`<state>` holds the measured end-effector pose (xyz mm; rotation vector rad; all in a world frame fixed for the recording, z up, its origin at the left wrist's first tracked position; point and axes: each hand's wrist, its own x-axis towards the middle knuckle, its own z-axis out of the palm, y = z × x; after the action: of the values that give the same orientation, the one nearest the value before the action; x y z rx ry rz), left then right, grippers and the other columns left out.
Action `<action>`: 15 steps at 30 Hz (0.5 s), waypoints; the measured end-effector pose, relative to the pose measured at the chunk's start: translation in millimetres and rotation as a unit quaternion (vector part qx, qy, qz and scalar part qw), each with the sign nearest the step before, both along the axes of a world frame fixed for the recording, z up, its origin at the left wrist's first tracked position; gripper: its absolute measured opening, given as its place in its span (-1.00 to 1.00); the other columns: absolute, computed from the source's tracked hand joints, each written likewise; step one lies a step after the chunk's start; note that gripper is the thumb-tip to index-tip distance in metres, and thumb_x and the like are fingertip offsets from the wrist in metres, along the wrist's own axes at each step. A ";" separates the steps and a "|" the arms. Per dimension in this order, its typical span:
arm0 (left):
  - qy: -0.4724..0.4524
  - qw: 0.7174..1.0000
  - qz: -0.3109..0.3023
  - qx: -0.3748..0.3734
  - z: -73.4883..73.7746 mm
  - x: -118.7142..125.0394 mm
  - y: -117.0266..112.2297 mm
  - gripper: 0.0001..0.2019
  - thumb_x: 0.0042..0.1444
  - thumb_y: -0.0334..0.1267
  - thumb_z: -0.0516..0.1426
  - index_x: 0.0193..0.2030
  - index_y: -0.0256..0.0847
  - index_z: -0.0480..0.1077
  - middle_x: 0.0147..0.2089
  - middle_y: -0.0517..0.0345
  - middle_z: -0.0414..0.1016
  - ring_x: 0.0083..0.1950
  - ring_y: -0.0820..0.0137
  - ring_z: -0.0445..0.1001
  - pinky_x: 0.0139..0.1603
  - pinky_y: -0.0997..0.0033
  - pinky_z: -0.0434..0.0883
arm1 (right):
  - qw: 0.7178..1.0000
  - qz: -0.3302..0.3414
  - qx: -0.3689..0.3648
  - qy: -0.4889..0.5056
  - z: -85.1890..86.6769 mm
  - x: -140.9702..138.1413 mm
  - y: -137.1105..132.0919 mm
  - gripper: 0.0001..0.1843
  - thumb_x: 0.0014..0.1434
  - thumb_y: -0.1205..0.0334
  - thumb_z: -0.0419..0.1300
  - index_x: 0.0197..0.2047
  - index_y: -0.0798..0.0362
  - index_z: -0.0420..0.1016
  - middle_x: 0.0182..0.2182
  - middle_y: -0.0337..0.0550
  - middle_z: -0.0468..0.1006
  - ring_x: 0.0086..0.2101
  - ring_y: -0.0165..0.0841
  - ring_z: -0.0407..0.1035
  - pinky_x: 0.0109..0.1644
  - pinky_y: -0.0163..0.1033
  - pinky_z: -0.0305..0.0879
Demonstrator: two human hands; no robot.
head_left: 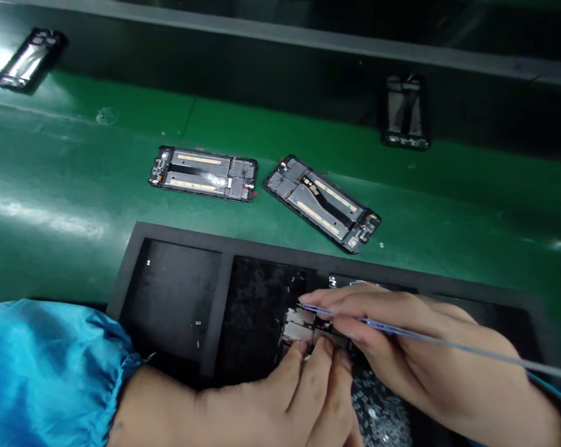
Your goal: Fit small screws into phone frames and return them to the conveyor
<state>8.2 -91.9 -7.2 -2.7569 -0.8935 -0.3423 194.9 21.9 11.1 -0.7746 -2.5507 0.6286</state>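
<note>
Tweezers (368, 321) sit pinched in the fingers (350, 304) of the right hand (411, 354), tip just above a small metal part (296, 326); the left hand (271, 403) curls against its near edge, seemingly gripping it, over a black tray (169, 234).

Bright overhead glare, dark tray

Light from above streaks the glossy green table (48, 217) with white patches up-left of the black foam tray (182, 239), and flares on a phone frame (29, 60) beyond it. Shadows stay soft; the tray's dark recesses lose detail, and the wide lens bends straight edges near the borders.
</note>
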 end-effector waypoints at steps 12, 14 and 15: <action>0.003 1.000 0.010 0.012 -8.1 2.8 -4.1 -0.71 0.47 -0.19 0.00 0.18 -0.17 0.44 0.26 0.02 0.55 0.17 0.31 0.59 0.16 0.37 0.51 | 0.988 0.151 -0.003 -0.036 -17.2 33.8 4.9 -0.76 0.36 0.36 0.20 0.07 0.08 0.50 0.00 -0.07 0.71 -0.02 -0.32 0.62 0.11 -0.41 0.53; 0.008 1.000 0.009 0.015 -9.7 3.5 -4.3 -0.71 0.48 -0.18 -0.01 0.18 -0.15 0.42 0.26 0.05 0.55 0.17 0.32 0.59 0.15 0.39 0.52 | 0.988 0.149 0.004 -0.032 -16.1 32.7 4.2 -0.76 0.35 0.35 0.22 0.08 0.07 0.51 0.00 -0.07 0.71 -0.05 -0.31 0.64 0.09 -0.40 0.55; 0.009 1.000 0.013 0.017 -11.0 4.4 -4.4 -0.71 0.48 -0.18 -0.01 0.18 -0.15 0.43 0.26 0.06 0.55 0.17 0.33 0.59 0.14 0.42 0.52 | 0.989 0.143 0.004 -0.024 -14.6 30.2 3.2 -0.77 0.35 0.34 0.22 0.06 0.05 0.52 -0.03 -0.08 0.72 -0.08 -0.31 0.65 0.05 -0.41 0.56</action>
<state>12.6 -96.3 -18.2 -2.7102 -0.9095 -0.3244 225.1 25.0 -3.5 -0.4267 -2.7315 0.6954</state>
